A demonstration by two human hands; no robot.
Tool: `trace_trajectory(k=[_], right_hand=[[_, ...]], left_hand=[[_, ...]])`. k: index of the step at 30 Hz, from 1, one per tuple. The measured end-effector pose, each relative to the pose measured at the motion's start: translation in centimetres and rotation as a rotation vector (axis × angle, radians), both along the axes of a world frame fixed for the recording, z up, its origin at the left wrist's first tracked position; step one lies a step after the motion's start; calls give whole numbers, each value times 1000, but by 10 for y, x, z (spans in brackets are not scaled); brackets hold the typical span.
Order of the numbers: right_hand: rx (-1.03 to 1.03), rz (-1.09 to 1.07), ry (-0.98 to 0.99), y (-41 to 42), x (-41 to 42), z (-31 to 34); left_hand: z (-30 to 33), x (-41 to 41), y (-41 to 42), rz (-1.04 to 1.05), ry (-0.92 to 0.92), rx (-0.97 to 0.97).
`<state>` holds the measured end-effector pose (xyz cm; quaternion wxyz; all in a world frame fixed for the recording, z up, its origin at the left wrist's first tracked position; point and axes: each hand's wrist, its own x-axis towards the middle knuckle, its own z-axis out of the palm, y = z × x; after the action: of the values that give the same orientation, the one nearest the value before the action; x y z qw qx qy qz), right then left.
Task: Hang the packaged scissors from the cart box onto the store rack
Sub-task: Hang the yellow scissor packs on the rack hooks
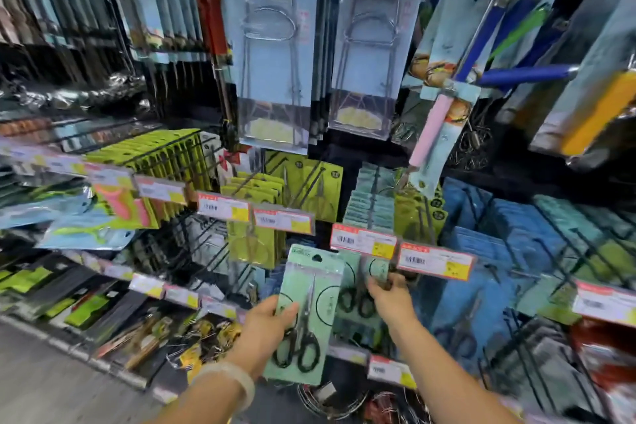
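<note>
My left hand (266, 329) pinches a green scissors pack (304, 313) by its left edge, upright, low centre frame. My right hand (387, 296) reaches to hung scissors packs (358, 293) on the rack peg just right; finger closure there unclear. Price tag (435, 262) directly above it.

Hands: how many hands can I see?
2. The left hand holds a green scissors pack; the right hand reaches to the packs on the rack beside it.
</note>
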<state>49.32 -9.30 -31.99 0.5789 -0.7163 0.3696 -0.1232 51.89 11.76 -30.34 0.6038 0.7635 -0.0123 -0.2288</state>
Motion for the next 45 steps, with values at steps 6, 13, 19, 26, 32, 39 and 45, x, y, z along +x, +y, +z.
trace_trajectory(k=[6,13,19,26,32,39,45], right_hand=[[32,181,73,32,-37,-1],[-11,216,49,53,-49,-8],[-200,186,-25,32,-46,22],[-100,73,-125,28,-30,30],[-104,24,-71,27,-24,20],[-229,47,228,17,-32,13],[-481,157,536,4,-75,-11]], left_hand=[[-8,7,-6,-129,4,35],[-18,8,-29,-197,-32,99],[0,15,-48,-272,-252,44],[8,32,-64,-200,-216,-35],[0,34,-68,-190,-181,-20],[-14,32,-75,-311,-191,409],[-22,-8,-95,-714,-640,903]])
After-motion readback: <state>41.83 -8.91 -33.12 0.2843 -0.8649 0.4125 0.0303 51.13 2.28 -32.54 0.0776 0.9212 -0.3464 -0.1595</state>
